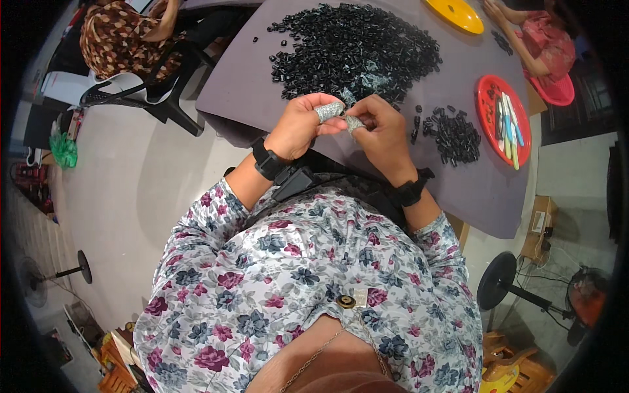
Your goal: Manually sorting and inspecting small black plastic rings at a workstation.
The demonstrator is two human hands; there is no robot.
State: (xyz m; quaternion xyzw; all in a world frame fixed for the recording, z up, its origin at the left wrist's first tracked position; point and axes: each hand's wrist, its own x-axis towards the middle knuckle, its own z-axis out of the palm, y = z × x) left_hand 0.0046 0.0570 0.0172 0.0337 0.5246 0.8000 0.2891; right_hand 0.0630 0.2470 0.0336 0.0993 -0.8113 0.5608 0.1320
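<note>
My left hand (303,126) and my right hand (382,131) meet at the near edge of the table, fingertips almost touching. Both are closed in a pinch, with grey speckled wrapping on a finger or thumb of each. Whatever lies between the fingertips is too small and covered to name. Just beyond them spreads a large heap of small glossy black pieces (354,49), with some pale greenish scraps (375,81) on its near side. A smaller pile of black pieces (453,136) lies to the right of my right hand.
The grey-covered table (252,82) carries a red tray (488,131) with several slim-handled tools (508,124) at right and a yellow plate (458,14) at the far right. People sit at far left and far right. A black chair (173,98) stands left; a fan stand (501,280) stands right.
</note>
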